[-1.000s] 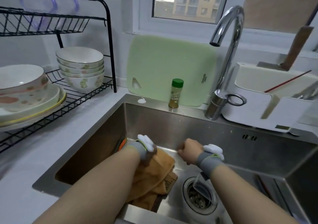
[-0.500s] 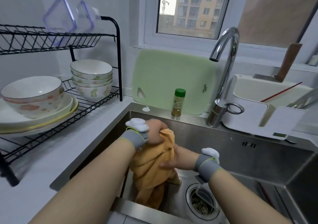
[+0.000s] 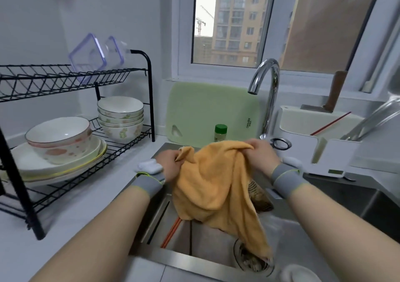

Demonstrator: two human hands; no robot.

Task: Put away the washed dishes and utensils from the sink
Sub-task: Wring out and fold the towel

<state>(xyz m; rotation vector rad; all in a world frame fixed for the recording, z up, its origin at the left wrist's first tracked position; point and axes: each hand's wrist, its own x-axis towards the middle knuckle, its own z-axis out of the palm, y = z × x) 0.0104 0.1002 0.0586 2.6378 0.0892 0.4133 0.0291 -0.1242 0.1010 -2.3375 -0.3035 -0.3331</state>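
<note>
Orange chopsticks (image 3: 171, 232) lie in the sink (image 3: 216, 258) along its left wall, partly under the hanging cloth, so prob. the next washed thing to put away; can't tell if more utensils sit beneath. Above them an orange cloth (image 3: 216, 184) is held up over the basin w/ both hands: left hand (image 3: 171, 162) closed, pinching one top corner, right hand (image 3: 259, 154) closed, gripping the other top edge, cloth stretched between and drooping down twd the drain (image 3: 253, 258). Its lowest tip seems to touch or nearly touch the drain strainer. Risks, as I judge them: the tail could drag thru drain residue and then wipe grime onto clean items; if wet, it could drip on the counter (image 3: 71, 223) when carried out left. Cloth hides the sink floor, so reaching in blind could knock the chopsticks or miss sth. A small white dish (image 3: 300, 274) sits at the near right edge of view, close to the right forearm; an elbow swing might nudge it. Further out, the rack (image 3: 121, 151) on the left holds stacked bowls (image 3: 121, 117) & plates (image 3: 65, 164), lower tier quite full, so adding pieces carelessly could tip the stack. Tap (image 3: 266, 82) spout hangs right behind the cloth; lifting higher could snag it. The utensil holder (image 3: 320, 143) on the right is near.
</note>
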